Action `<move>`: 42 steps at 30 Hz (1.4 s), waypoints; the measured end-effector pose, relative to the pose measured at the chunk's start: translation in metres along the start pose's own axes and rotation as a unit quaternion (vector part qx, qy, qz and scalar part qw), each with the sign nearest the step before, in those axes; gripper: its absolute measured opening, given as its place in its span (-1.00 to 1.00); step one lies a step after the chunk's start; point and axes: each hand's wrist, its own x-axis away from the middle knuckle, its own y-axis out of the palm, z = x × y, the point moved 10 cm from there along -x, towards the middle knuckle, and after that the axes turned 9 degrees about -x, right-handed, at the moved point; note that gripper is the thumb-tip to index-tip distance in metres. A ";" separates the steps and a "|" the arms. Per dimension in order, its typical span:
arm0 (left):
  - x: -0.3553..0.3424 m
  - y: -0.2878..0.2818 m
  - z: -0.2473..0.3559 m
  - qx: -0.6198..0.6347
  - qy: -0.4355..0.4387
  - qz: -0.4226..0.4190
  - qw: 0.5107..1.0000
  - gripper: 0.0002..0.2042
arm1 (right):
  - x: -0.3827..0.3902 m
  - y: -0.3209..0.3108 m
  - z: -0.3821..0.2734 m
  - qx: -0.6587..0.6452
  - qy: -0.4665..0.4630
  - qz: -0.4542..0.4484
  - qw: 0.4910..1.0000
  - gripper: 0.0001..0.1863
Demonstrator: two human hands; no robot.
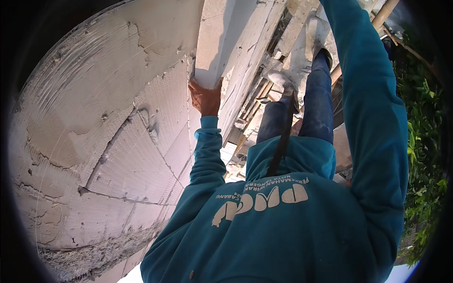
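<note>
Long pale board (212,42) at 12 o'clock from left hand (205,98), long axis running 12 to 6. Left hand touching, curled round board's near end, gripping across opposite edges. Right sleeve (373,94) leaves view near 1 o'clock; right hand unseen, can't tell its state. Board straight-sided, part sunlit, part shadowed. Rough wall (137,165) at 8 o'clock.

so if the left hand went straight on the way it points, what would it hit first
Most likely the long pale slab directly ahead: the left hand already appears to touch its near end. Depth is hard to judge from this one view.
</note>
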 end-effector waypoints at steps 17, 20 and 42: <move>-0.055 -0.095 0.170 0.128 0.261 0.132 0.948 -0.17 | 0.170 0.009 0.067 -0.196 0.245 -0.021 0.949 -0.35; -0.085 -0.078 0.188 0.098 0.201 0.080 0.971 -0.12 | 0.207 -0.003 0.089 -0.208 0.274 0.012 0.939 -0.47; -0.112 -0.050 0.167 0.141 0.095 0.081 0.982 -0.04 | 0.301 -0.107 0.159 -0.115 0.369 0.001 0.922 -0.55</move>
